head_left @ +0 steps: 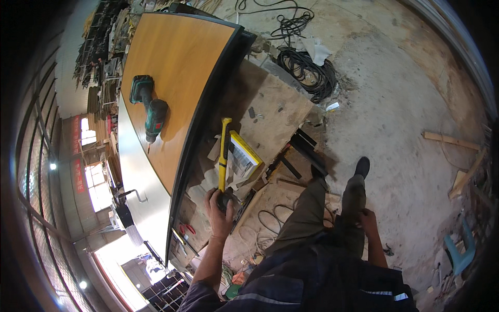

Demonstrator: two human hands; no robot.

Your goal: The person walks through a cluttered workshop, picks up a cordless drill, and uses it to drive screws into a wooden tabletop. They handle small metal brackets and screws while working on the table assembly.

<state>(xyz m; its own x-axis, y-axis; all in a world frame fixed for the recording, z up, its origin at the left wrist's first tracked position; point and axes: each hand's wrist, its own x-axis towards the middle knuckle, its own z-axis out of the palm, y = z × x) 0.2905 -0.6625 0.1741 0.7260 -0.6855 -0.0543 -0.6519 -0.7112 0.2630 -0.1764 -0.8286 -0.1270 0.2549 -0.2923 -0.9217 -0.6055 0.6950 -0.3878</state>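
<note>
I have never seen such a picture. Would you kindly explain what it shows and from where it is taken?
There is no machine here, only a person's two bare hands. The picture comes from a fisheye camera on the head, looking down, so straight edges bend. The left hand grips a yellow-handled tool, apparently a hammer, at its dark end. The right hand is by the right leg; whether it holds anything is unclear. On the wood-coloured panel lies a green-and-black drill; a yellow-edged box lies lower.
</note>
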